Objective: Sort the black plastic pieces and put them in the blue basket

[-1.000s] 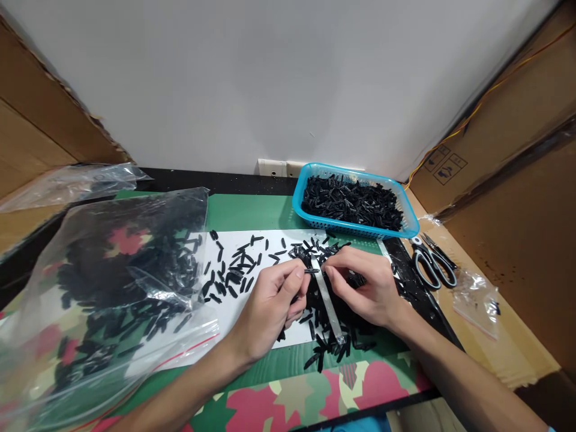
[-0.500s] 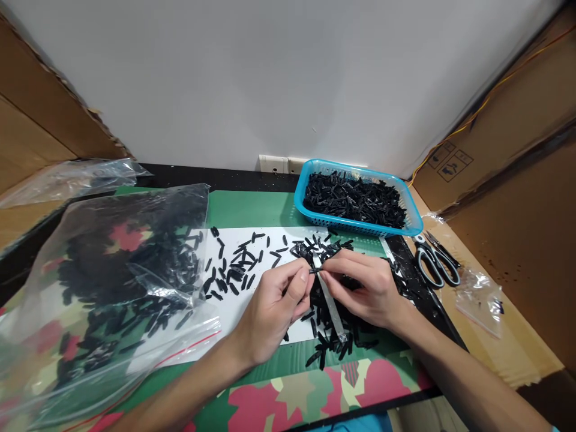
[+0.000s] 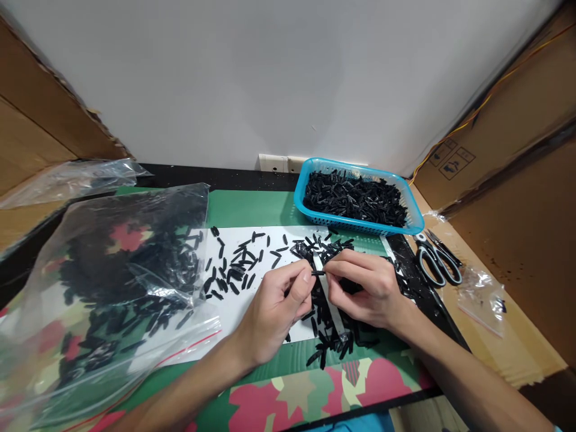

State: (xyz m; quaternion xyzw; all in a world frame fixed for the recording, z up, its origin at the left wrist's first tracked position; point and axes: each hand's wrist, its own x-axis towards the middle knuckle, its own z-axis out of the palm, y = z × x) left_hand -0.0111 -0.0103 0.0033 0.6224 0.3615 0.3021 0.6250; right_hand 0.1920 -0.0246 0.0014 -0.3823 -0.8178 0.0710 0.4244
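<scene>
From the head view, both hands meet over the middle of the worktop (image 3: 252, 210), above a white sheet (image 3: 234, 306) strewn with small black pieces (image 3: 234, 273). The left hand (image 3: 274, 312) has its grip pressed together, thumb and forefinger pinching one end of a single black piece (image 3: 317, 273); the right hand (image 3: 366, 288) pinches the other end of that same piece with its fingertips, so the piece is held level between the two hands, just above a narrow metal strip (image 3: 330, 309) that lies slantwise on the sheet amid a dense heap of pieces. Behind the hands, near the wall, stands a blue basket (image 3: 300, 198) filled with more black pieces. To its right lie scissors (image 3: 434, 258) with black-and-grey handles, and farther right a small clear bag (image 3: 483, 297). On the left a large clear bag (image 3: 112, 282) holding many black pieces lies slumped on the worktop, its mouth toward the sheet, with another clear bag (image 3: 72, 180) behind it.
</scene>
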